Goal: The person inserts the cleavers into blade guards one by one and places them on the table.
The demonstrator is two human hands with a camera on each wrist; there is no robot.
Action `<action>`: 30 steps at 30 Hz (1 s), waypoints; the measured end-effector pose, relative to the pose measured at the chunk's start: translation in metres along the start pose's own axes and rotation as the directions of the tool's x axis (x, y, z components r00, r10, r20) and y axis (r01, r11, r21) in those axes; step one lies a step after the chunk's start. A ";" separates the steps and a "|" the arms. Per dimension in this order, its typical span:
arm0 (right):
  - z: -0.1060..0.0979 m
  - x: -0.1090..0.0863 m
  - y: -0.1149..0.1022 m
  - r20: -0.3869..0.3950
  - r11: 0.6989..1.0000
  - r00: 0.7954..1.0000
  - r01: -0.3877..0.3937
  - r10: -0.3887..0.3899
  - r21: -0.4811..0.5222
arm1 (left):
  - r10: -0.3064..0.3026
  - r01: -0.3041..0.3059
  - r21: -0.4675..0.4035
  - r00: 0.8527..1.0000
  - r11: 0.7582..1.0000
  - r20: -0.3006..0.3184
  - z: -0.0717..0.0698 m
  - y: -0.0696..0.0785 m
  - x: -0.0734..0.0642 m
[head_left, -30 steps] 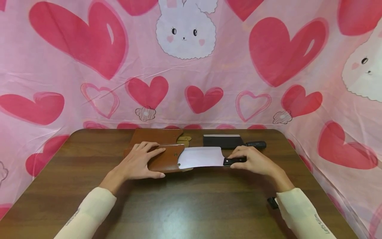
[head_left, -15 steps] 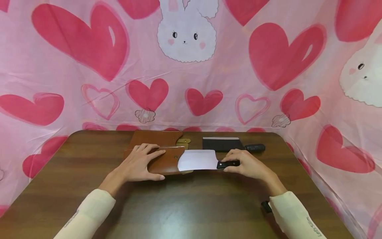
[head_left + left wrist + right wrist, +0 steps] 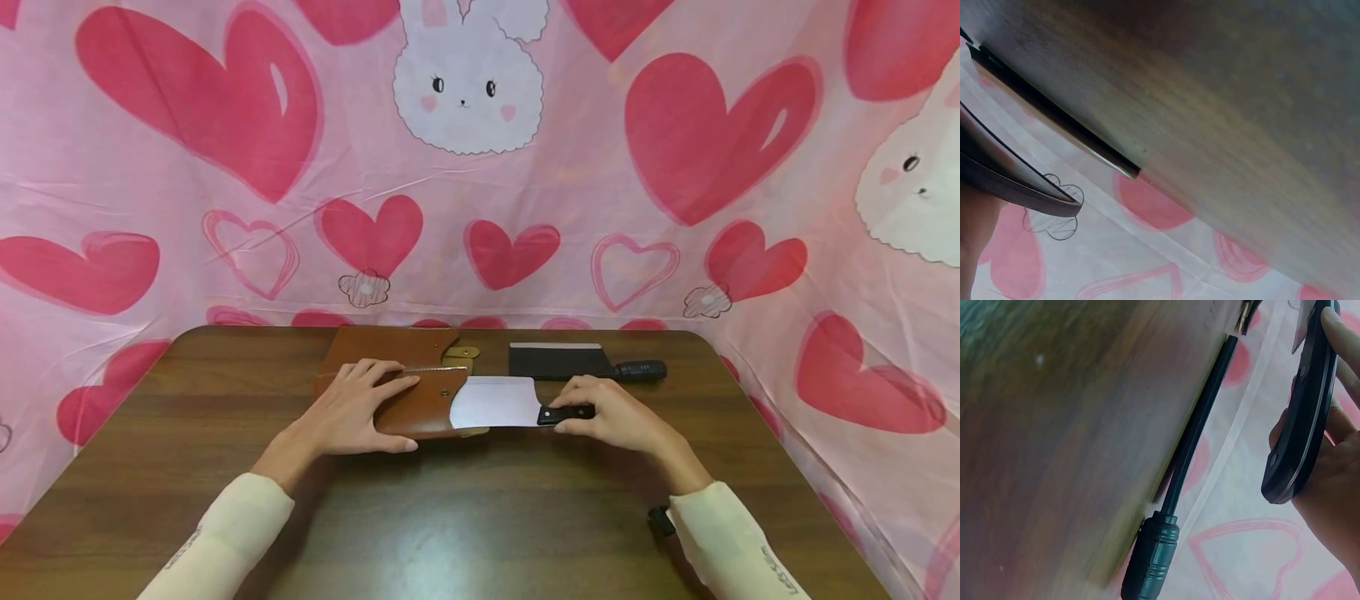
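Observation:
A brown leather knife sheath (image 3: 416,404) with a metal stud lies under my left hand (image 3: 348,408), fingers spread across its top and thumb along the near edge. In the left wrist view that sheath (image 3: 1019,194) shows edge-on, raised off the tabletop. The wide silver blade of a cleaver (image 3: 495,402) sits partly inside the sheath's right-hand mouth; the rest of the blade is hidden by leather. My right hand (image 3: 611,414) grips its black riveted handle (image 3: 566,413), thumb on the near side. The right wrist view shows the handle's butt end (image 3: 1282,481) sticking out past the fingers.
A second brown sheath (image 3: 390,340) with a tan snap strap (image 3: 463,353) lies behind, at the table's back edge. Right of it rests a black cleaver (image 3: 558,362) with a ridged handle. A small black object (image 3: 662,521) shows beside the right sleeve.
My right hand has moved left with the cleaver, and less of its blade shows outside the sheath. My left hand has stayed nearly in place on the leather.

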State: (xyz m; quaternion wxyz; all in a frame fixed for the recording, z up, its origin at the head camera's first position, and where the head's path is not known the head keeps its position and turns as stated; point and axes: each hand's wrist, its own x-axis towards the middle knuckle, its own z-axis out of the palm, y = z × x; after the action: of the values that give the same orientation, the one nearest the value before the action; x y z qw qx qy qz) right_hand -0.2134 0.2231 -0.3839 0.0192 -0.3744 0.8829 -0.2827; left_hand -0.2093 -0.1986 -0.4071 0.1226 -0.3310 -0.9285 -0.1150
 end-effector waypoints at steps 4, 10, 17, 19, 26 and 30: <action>0.000 0.001 -0.002 0.001 1.000 1.000 0.006 -0.006 -0.002 | 0.000 0.000 0.003 1.000 1.000 0.003 0.000 0.000 0.000; 0.000 0.001 -0.002 -0.011 0.999 0.999 0.041 -0.041 -0.003 | 0.012 -0.012 0.005 1.000 1.000 -0.002 0.001 -0.001 0.002; 0.001 0.003 -0.005 -0.012 0.999 0.999 0.042 -0.042 -0.013 | 0.016 -0.016 -0.003 1.000 1.000 -0.007 0.002 0.000 0.002; 0.002 0.003 -0.007 -0.013 0.999 0.999 0.046 -0.046 -0.015 | 0.021 -0.021 -0.003 1.000 1.000 -0.008 0.003 0.001 0.002; 0.004 0.007 -0.010 -0.014 0.998 0.999 0.048 -0.048 -0.028 | 0.022 -0.022 -0.001 1.000 1.000 -0.015 0.002 0.001 0.002; 0.005 0.008 -0.012 0.002 0.999 0.999 0.035 -0.034 -0.032 | 0.025 -0.025 0.006 1.000 1.000 -0.010 0.002 0.002 0.003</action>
State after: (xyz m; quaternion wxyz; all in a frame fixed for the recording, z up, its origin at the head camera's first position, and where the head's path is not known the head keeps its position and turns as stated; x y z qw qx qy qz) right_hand -0.2097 0.2085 -0.3805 0.0092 -0.3901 0.8807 -0.2687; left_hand -0.2108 -0.1951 -0.4076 0.1295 -0.3417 -0.9241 -0.1122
